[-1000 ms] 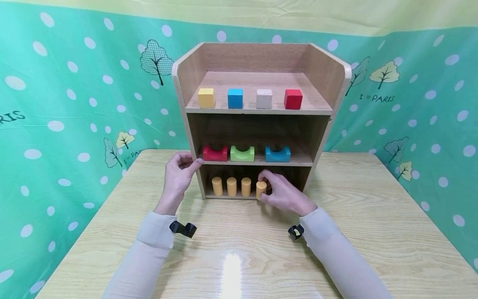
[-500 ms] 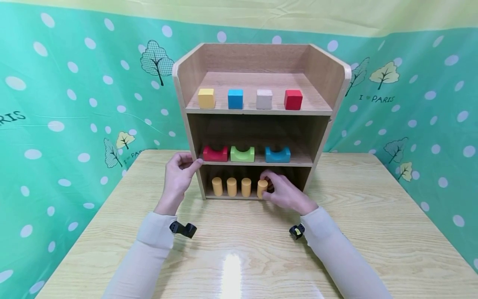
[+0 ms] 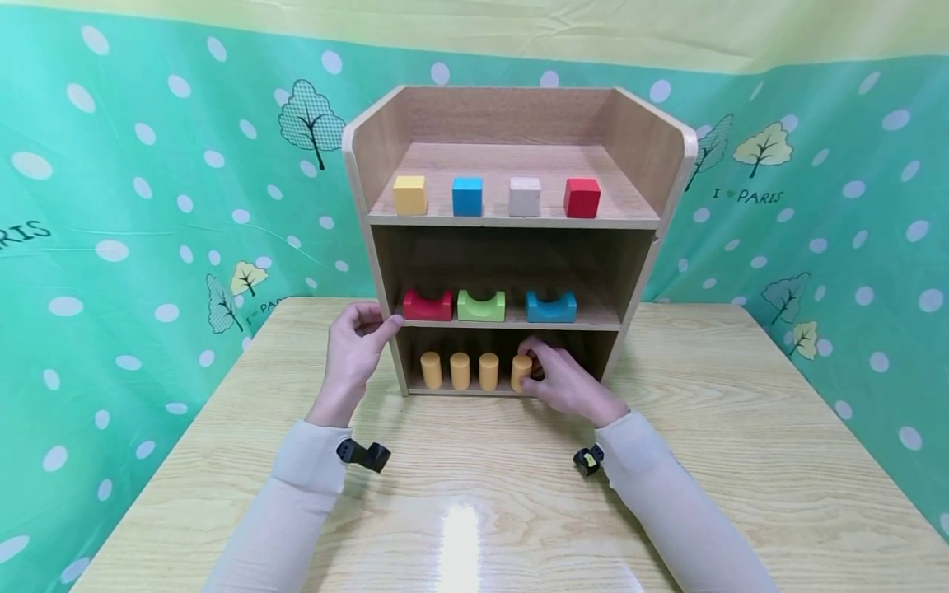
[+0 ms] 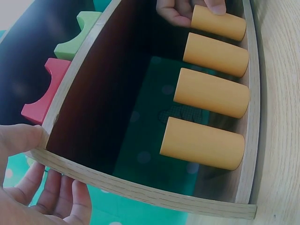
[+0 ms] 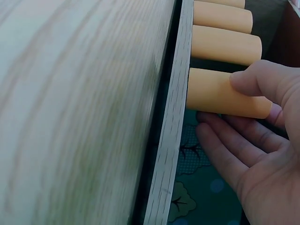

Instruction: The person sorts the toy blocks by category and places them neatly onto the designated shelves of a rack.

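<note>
My right hand (image 3: 569, 383) pinches the rightmost of several orange wooden cylinders (image 5: 213, 91) on the bottom level of a small wooden shelf (image 3: 511, 222). In the right wrist view the thumb lies on the side of this cylinder, which stands upright at the shelf's front edge. Three like cylinders (image 4: 211, 93) stand in a row to its left. My left hand (image 3: 354, 350) holds the shelf's left side panel at the height of the middle board. In the left wrist view its thumb (image 4: 23, 138) is on the front edge and the fingers lie along the outer side.
Red (image 3: 427, 305), green (image 3: 481, 307) and blue (image 3: 552, 308) notched blocks sit on the middle level. Yellow (image 3: 410, 195), blue (image 3: 467, 196), white (image 3: 524, 197) and red (image 3: 582, 198) cubes line the top. The shelf stands on a wooden table (image 3: 474, 461) before a patterned green cloth (image 3: 185, 165).
My right hand has shifted the rightmost cylinder slightly to the right and back on the bottom level, mostly in the first half second. My left hand has stayed in place.
</note>
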`<state>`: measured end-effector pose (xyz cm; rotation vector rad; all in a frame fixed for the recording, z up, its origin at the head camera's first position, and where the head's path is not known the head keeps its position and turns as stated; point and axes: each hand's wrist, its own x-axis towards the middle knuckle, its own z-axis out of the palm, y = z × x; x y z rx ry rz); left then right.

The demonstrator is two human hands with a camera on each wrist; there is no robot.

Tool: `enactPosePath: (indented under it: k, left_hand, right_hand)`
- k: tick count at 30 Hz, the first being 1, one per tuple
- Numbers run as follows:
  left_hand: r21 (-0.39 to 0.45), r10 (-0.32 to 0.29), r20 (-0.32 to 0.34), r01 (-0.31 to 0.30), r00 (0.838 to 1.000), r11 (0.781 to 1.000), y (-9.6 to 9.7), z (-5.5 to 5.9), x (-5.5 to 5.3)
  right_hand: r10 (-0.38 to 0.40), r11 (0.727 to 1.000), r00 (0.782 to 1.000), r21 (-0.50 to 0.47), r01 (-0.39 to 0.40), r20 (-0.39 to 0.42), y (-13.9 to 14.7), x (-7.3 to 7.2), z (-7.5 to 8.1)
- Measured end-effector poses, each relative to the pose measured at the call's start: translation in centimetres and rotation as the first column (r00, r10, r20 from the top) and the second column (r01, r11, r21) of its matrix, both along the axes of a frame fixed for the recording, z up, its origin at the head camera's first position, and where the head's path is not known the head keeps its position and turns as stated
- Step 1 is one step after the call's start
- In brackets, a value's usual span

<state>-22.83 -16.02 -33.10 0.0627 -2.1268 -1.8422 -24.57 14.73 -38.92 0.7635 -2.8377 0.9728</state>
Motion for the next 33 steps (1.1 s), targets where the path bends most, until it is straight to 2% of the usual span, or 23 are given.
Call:
enactPosePath:
  k: [15, 33]
  left_hand:
    - [-0.008, -0.005, 0.003, 0.005, 1.000, 1.000, 0.11, -0.03, 0.11]
    - [0.000, -0.005, 0.005, 0.005, 1.000, 1.000, 0.16, 0.05, 0.00]
  right_hand:
    - [-0.009, 1.000, 1.000, -0.004, 0.009, 0.002, -0.05, 0.06, -0.25]
    - [-0.029, 0.999, 0.999, -0.043, 0.031, 0.032, 0.60, 0.25, 0.30]
